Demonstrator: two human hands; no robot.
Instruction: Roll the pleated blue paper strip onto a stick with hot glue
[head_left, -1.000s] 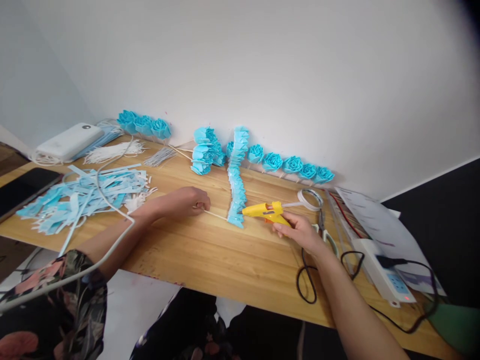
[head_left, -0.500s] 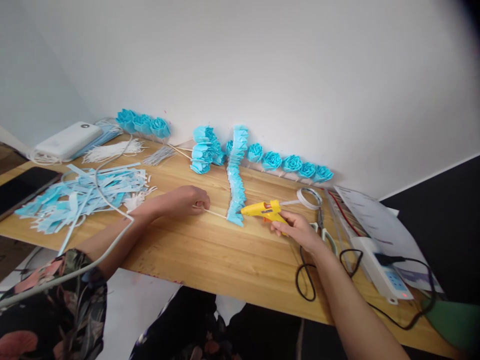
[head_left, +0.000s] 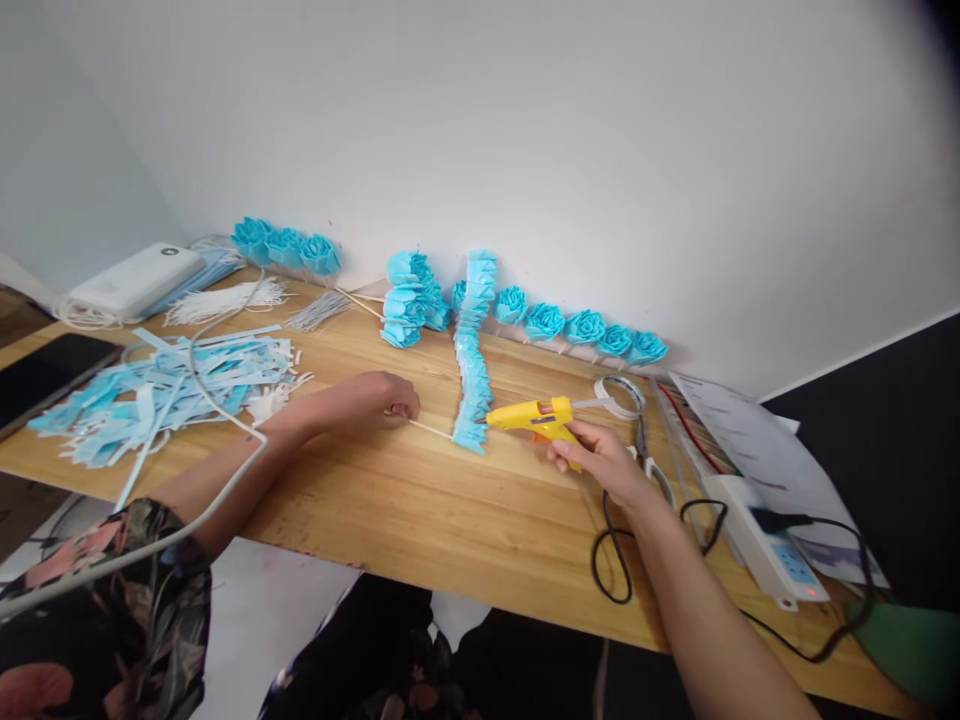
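Pinching a thin stick between curled fingertips, the left hand rests low over the wooden tabletop. The stick's far end meets the near end of a pleated light-blue petal strip, which lies in a gentle curve running back towards the wall. The right hand is wrapped around the handle of a yellow glue gun, its nozzle pointing left at the strip's right edge, close to that same near end; whether the nozzle touches it, I cannot tell. A translucent glue stick juts from the back of the gun towards a roll of tape.

Just beyond the right hand are scissors, and a white power strip sits further right, with a black plug in it. Blue flowers stand along the wall: a row on the right, a bunch left of the petal strip and a smaller group on the left. Left of the left hand lies a loose pile of blue strips, with white cords and grey wires behind it. A pale cable crosses over the left forearm.
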